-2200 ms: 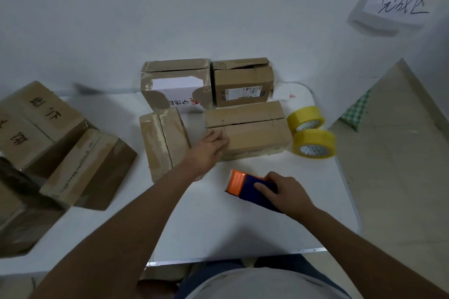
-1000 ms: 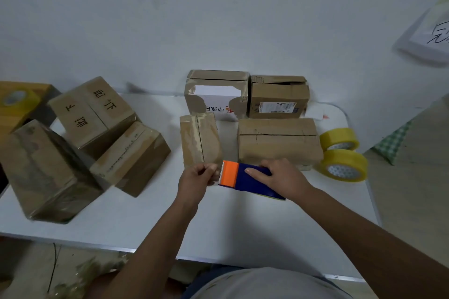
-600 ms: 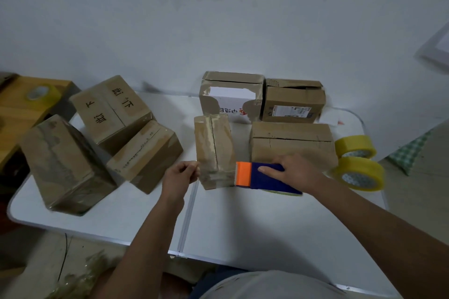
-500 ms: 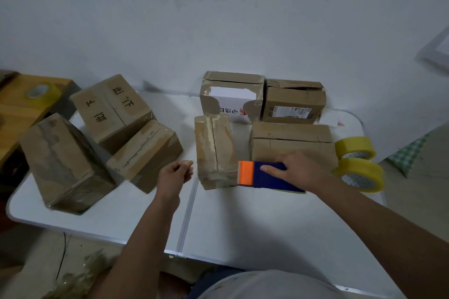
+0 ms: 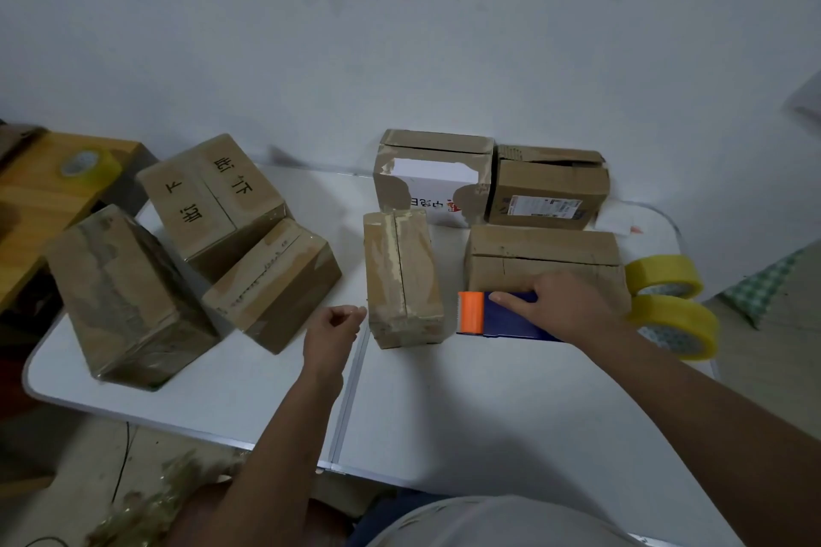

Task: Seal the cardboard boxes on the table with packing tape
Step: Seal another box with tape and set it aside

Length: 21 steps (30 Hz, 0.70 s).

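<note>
A white folding table (image 5: 466, 404) stands against a pale wall (image 5: 400, 36). At nine o'clock, a yellow wooden stand (image 5: 40, 195) sits beside it. At three o'clock, green checked cloth (image 5: 764, 284) lies on the floor. At seven o'clock, crumpled clear plastic (image 5: 146, 497) lies below the table's edge.

The worktop (image 5: 444, 404) is white; the cardboard boxes (image 5: 402, 280) are brown, one with black characters (image 5: 213, 195); the tape dispenser (image 5: 502, 318) is dark blue with an orange end; the tape rolls (image 5: 675, 324) are yellow; a cloth (image 5: 759, 289) is green-and-white checked; the wall (image 5: 400, 36) is pale grey.
</note>
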Tool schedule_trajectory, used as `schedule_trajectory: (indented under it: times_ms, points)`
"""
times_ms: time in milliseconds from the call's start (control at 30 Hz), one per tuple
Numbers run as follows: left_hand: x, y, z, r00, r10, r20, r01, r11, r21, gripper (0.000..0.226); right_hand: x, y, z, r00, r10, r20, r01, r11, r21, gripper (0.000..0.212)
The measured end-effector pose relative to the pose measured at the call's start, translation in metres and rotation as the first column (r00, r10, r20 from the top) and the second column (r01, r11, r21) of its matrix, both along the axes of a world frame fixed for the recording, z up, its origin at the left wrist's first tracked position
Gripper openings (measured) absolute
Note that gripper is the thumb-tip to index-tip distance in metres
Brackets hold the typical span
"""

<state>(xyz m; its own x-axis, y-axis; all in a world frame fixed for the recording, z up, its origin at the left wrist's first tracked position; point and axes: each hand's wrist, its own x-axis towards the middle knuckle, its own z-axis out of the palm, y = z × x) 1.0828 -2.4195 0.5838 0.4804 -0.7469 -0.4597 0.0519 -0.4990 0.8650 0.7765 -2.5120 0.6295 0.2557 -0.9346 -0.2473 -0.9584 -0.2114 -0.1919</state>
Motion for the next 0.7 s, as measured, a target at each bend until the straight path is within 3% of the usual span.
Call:
schedule_trajectory:
  times_ms: [333,533,700]
  points:
    - [-0.017,-0.003,-0.008,0.992,-0.034,0.118,0.02,0.994,0.11,0.047,0.015,-0.011,-0.006,0.999,0.021,-0.049,-0.021,1.0,0.002,0.061]
    - [0.001,-0.016,-0.008,0.978,-0.117,0.172,0.091,0.985,0.149,0.049,0.031,-0.002,-0.008,0.995,-0.037,-0.087,0.048,0.991,0.124,0.062]
    - [0.041,-0.034,0.002,0.942,-0.268,0.201,0.234,0.956,0.176,0.048,0.051,0.022,-0.018,0.997,-0.081,-0.005,0.081,0.98,0.181,0.07]
